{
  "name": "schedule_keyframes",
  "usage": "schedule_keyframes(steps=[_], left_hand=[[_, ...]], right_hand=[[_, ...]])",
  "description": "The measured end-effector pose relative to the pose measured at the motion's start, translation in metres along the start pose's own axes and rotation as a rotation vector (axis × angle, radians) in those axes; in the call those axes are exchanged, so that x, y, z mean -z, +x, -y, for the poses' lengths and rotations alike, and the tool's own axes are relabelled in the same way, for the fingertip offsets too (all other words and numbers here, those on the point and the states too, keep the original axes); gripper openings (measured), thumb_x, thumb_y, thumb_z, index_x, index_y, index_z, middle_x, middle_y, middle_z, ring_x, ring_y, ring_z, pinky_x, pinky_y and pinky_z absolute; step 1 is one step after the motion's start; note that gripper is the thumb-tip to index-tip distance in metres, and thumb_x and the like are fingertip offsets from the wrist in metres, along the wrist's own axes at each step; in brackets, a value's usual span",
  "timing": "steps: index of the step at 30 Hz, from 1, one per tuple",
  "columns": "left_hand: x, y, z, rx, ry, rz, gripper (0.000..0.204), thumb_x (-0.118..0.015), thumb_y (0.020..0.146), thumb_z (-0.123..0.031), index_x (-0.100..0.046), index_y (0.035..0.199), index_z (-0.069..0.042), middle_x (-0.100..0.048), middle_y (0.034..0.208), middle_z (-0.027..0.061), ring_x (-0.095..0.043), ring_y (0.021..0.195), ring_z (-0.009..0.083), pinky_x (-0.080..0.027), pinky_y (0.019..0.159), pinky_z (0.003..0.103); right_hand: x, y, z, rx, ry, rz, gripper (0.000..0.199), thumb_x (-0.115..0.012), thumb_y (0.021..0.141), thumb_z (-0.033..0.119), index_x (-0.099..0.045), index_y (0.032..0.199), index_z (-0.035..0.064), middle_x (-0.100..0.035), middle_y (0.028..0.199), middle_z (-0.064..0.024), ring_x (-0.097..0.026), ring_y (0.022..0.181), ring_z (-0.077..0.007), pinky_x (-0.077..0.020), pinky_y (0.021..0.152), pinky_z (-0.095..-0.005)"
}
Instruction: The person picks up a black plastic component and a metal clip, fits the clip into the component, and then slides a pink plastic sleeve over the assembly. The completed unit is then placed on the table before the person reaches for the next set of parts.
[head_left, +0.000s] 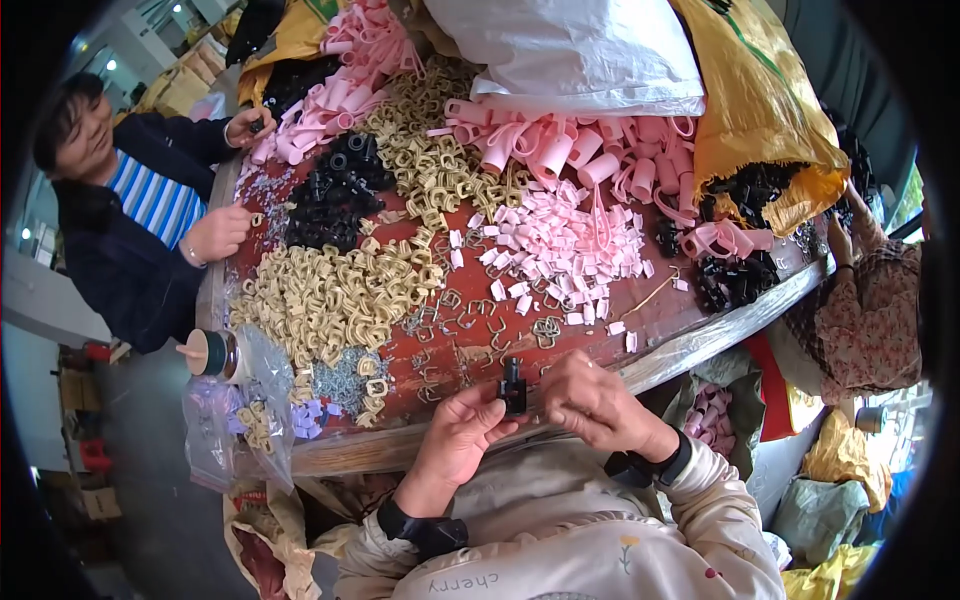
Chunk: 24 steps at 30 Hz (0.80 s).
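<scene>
Near the front edge of the table, my left hand (463, 430) grips a small black plastic part (513, 388) between thumb and fingers, with a narrow stub pointing up. Just to its right is my right hand (600, 405), its fingers curled together close to the black part; whatever they pinch, if anything, is hidden. Beyond my hands lie loose bent metal clips (546, 330). A heap of small pale pink plastic pieces (570, 245) is past them, and a pile of beige plastic clips (330, 290) spreads to the left.
Larger pink tubes (555, 155), a white sack (590, 50) and a yellow sack (765, 130) of black parts crowd the far side. Small screws (342, 380) and a lidded jar (215, 353) sit left. A co-worker (140, 215) handles parts at left; another person (870, 310) is at right.
</scene>
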<state>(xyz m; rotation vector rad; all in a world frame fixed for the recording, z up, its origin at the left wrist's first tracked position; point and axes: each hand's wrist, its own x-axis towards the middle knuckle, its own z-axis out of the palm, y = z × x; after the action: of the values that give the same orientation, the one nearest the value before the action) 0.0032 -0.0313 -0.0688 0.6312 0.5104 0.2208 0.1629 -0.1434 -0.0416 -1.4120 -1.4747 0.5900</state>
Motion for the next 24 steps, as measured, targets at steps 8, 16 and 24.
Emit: schedule_keyframes(steps=[8, 16, 24], left_hand=[[-0.001, -0.002, -0.001, 0.043, 0.192, 0.089, 0.028, -0.055, 0.078, -0.01, -0.05, 0.104, 0.0, -0.056, 0.095, 0.0075, -0.056, 0.082, 0.0137, -0.049, 0.069, 0.025], [-0.002, -0.001, 0.0, 0.105, 0.157, 0.034, 0.027, -0.055, 0.078, -0.009, -0.051, 0.103, 0.001, -0.057, 0.093, 0.0068, -0.057, 0.081, 0.0134, -0.049, 0.068, 0.024], [0.002, 0.0, 0.001, 0.128, 0.099, 0.067, 0.028, -0.054, 0.079, -0.011, -0.051, 0.105, 0.0, -0.057, 0.094, 0.005, -0.057, 0.08, 0.0118, -0.047, 0.068, 0.021]], right_hand=[[0.003, -0.006, 0.0, 0.375, -0.405, 0.2, 0.019, -0.06, 0.064, 0.013, -0.048, 0.08, 0.0119, -0.054, 0.096, -0.0028, -0.048, 0.092, -0.0221, -0.0317, 0.071, -0.0358], [-0.002, -0.01, -0.002, 0.484, -0.658, 0.154, 0.02, -0.059, 0.063, 0.014, -0.048, 0.079, 0.0124, -0.054, 0.099, -0.0026, -0.047, 0.095, -0.0224, -0.0321, 0.071, -0.0348], [-0.002, -0.008, -0.005, 0.161, -0.298, 0.039, 0.014, -0.06, 0.068, 0.013, -0.05, 0.078, 0.0091, -0.053, 0.097, -0.0079, -0.048, 0.09, -0.0234, -0.0349, 0.072, -0.0344]])
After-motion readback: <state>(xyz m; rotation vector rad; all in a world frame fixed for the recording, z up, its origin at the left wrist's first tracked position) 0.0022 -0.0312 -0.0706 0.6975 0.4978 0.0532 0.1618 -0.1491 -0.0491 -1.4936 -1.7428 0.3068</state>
